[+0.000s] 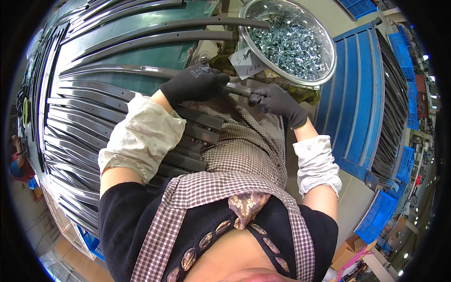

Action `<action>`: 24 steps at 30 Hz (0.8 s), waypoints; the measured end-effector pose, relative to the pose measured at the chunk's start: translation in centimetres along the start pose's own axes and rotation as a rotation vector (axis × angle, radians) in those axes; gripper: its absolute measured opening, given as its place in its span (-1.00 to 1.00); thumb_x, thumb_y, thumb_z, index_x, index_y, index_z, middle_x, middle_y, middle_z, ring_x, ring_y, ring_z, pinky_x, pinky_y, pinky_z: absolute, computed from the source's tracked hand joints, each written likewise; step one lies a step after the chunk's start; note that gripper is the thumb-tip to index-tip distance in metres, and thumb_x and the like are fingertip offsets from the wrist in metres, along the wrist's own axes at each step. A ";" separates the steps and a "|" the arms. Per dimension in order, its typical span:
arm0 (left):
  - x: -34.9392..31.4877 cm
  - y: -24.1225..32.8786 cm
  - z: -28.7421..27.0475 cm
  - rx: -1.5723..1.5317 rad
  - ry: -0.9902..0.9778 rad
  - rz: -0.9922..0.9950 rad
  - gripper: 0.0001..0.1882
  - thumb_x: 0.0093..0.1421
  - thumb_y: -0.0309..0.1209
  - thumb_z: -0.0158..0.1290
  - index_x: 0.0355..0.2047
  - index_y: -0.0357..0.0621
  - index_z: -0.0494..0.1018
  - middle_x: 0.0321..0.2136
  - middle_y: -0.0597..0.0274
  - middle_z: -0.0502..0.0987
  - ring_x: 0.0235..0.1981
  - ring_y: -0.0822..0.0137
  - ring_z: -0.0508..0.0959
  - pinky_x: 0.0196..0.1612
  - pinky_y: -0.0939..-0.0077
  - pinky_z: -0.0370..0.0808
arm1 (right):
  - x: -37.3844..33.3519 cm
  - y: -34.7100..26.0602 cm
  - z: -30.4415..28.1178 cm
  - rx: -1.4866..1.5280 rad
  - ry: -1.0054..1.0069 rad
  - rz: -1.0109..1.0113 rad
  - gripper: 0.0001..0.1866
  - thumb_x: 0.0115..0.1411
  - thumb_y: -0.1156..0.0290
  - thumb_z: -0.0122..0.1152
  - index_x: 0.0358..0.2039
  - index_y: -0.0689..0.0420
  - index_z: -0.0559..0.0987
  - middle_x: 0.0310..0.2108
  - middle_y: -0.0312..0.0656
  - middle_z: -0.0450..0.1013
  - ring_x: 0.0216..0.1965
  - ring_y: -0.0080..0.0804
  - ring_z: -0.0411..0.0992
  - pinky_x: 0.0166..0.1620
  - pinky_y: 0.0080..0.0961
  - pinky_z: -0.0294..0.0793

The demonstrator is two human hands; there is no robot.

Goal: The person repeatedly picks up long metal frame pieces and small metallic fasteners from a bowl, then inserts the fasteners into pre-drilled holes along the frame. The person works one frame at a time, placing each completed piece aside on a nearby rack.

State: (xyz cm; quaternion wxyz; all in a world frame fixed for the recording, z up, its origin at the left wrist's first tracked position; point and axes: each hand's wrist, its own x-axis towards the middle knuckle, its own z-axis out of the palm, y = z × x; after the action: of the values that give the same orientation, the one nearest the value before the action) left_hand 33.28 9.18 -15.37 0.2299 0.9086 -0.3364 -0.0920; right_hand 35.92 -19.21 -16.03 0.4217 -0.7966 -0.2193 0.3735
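Note:
A long dark grey metal strip (238,89) runs from the strips on the left through both my black-gloved hands. My left hand (195,84) is wrapped round it from above. At its right end, the fingers of my right hand (278,102) are closed on the strip's tip; whether they also pinch a small part is hidden. Just beyond my hands, a large round metal bowl (327,75) holds many small shiny metal clips (293,44). A white paper card (246,63) with handwriting leans at the bowl's near left side.
Many similar dark strips (89,101) lie in rows over a green-topped table (141,49) on my left. To the right stands a blue metal container (350,103), with more dark strips (392,108) beyond it. Blue plastic crates (376,216) line the far right. Another person (21,167) is at the far left.

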 end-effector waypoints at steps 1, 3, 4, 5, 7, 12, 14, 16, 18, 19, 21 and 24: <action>-0.1 0.0 0.0 0.012 0.008 0.014 -0.72 0.24 -0.27 0.10 -0.10 -0.12 0.49 -0.32 0.03 0.60 -0.31 -0.01 0.62 -0.24 0.16 0.55 | 0.5 1.3 0.3 -0.035 -0.017 -0.051 -0.79 0.06 0.35 0.24 -0.35 0.22 0.64 -0.48 -0.07 0.52 -0.48 -0.19 0.46 -0.37 -0.34 0.45; -0.1 -0.1 -0.1 0.028 0.001 0.036 -0.73 0.23 -0.28 0.10 -0.11 -0.12 0.49 -0.32 0.04 0.60 -0.31 -0.01 0.62 -0.25 0.17 0.55 | 1.2 4.0 1.1 -0.231 -0.035 -0.200 -0.78 0.10 0.31 0.25 -0.38 0.22 0.64 -0.49 -0.04 0.51 -0.44 -0.19 0.49 -0.37 -0.31 0.46; -0.1 0.0 -0.3 0.034 -0.013 0.036 -0.72 0.23 -0.28 0.10 -0.10 -0.11 0.50 -0.32 0.04 0.60 -0.32 0.00 0.62 -0.25 0.18 0.55 | 1.4 4.5 1.3 -0.392 -0.024 -0.306 -0.78 0.12 0.30 0.25 -0.40 0.22 0.64 -0.50 -0.03 0.51 -0.43 -0.19 0.50 -0.37 -0.30 0.47; -0.2 0.0 -0.4 0.038 -0.025 0.038 -0.72 0.23 -0.28 0.11 -0.10 -0.11 0.50 -0.33 0.04 0.60 -0.32 0.00 0.62 -0.25 0.18 0.55 | 1.2 3.9 1.2 -0.683 -0.006 -0.456 -0.80 0.12 0.32 0.24 -0.42 0.22 0.63 -0.52 -0.04 0.50 -0.44 -0.20 0.50 -0.37 -0.30 0.46; -0.2 0.4 -0.9 0.021 -0.079 0.011 -0.71 0.23 -0.27 0.11 -0.10 -0.11 0.50 -0.33 0.03 0.60 -0.32 -0.01 0.62 -0.24 0.17 0.55 | 0.8 3.5 1.2 -0.762 0.004 -0.557 -0.82 0.15 0.34 0.22 -0.44 0.19 0.61 -0.54 -0.06 0.49 -0.44 -0.19 0.50 -0.38 -0.27 0.45; -0.1 0.4 -0.9 -0.068 -0.019 -0.005 -0.71 0.23 -0.27 0.12 -0.10 -0.14 0.51 -0.34 0.00 0.60 -0.32 -0.03 0.62 -0.24 0.16 0.54 | -1.3 -0.5 0.5 -0.334 0.099 -0.294 -0.79 0.27 0.26 0.16 -0.23 0.09 0.66 -0.49 -0.11 0.50 -0.48 -0.12 0.46 -0.38 -0.31 0.46; 0.1 0.3 -1.0 -0.088 -0.028 -0.024 -0.71 0.23 -0.27 0.12 -0.11 -0.15 0.51 -0.34 -0.01 0.60 -0.31 -0.04 0.62 -0.23 0.16 0.54 | -1.2 -0.1 0.5 -0.506 0.174 -0.376 -0.79 0.27 0.26 0.15 -0.22 0.09 0.64 -0.48 -0.11 0.50 -0.48 -0.13 0.47 -0.38 -0.31 0.46; 0.1 0.1 -0.8 -0.098 -0.011 0.018 -0.71 0.23 -0.28 0.12 -0.11 -0.16 0.51 -0.34 -0.02 0.60 -0.31 -0.05 0.61 -0.23 0.16 0.54 | -1.2 0.3 0.4 -0.669 0.239 -0.435 -0.80 0.26 0.27 0.16 -0.22 0.07 0.62 -0.49 -0.11 0.49 -0.47 -0.14 0.49 -0.38 -0.30 0.47; 0.1 0.1 -0.6 -0.108 0.004 0.038 -0.75 0.21 -0.32 0.12 -0.15 -0.15 0.49 -0.35 -0.01 0.59 -0.30 -0.03 0.61 -0.22 0.15 0.53 | -1.3 0.6 0.5 -0.819 0.288 -0.474 -0.82 0.24 0.27 0.16 -0.22 0.04 0.61 -0.49 -0.13 0.49 -0.45 -0.13 0.50 -0.38 -0.27 0.48; 0.2 0.2 -0.7 -0.113 0.012 0.039 -0.79 0.19 -0.36 0.13 -0.19 -0.15 0.47 -0.37 0.01 0.59 -0.29 -0.02 0.61 -0.20 0.15 0.51 | -1.5 0.5 0.5 -0.821 0.292 -0.461 -0.83 0.23 0.27 0.17 -0.24 0.05 0.60 -0.49 -0.14 0.49 -0.44 -0.13 0.51 -0.39 -0.26 0.48; 0.1 0.3 -0.7 -0.110 0.014 0.041 -0.79 0.19 -0.36 0.13 -0.19 -0.15 0.47 -0.37 0.00 0.59 -0.29 -0.02 0.60 -0.20 0.15 0.51 | -2.0 -0.6 0.4 -0.820 0.297 -0.442 -0.85 0.19 0.28 0.19 -0.29 0.05 0.59 -0.49 -0.16 0.48 -0.42 -0.11 0.52 -0.40 -0.23 0.49; 0.2 0.0 -0.8 -0.091 -0.002 0.055 -0.72 0.24 -0.28 0.11 -0.11 -0.16 0.51 -0.33 -0.04 0.60 -0.30 -0.07 0.61 -0.22 0.14 0.53 | -2.0 -0.7 0.2 -0.878 0.273 -0.475 -0.85 0.13 0.30 0.22 -0.30 0.04 0.57 -0.48 -0.17 0.49 -0.43 -0.09 0.51 -0.42 -0.22 0.49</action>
State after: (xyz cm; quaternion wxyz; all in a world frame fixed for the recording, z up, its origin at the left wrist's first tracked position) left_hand 33.63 9.34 -14.65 0.2729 0.8875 -0.3569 -0.1019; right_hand 34.53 -20.07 -14.68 0.1455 -0.8683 -0.4731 0.0330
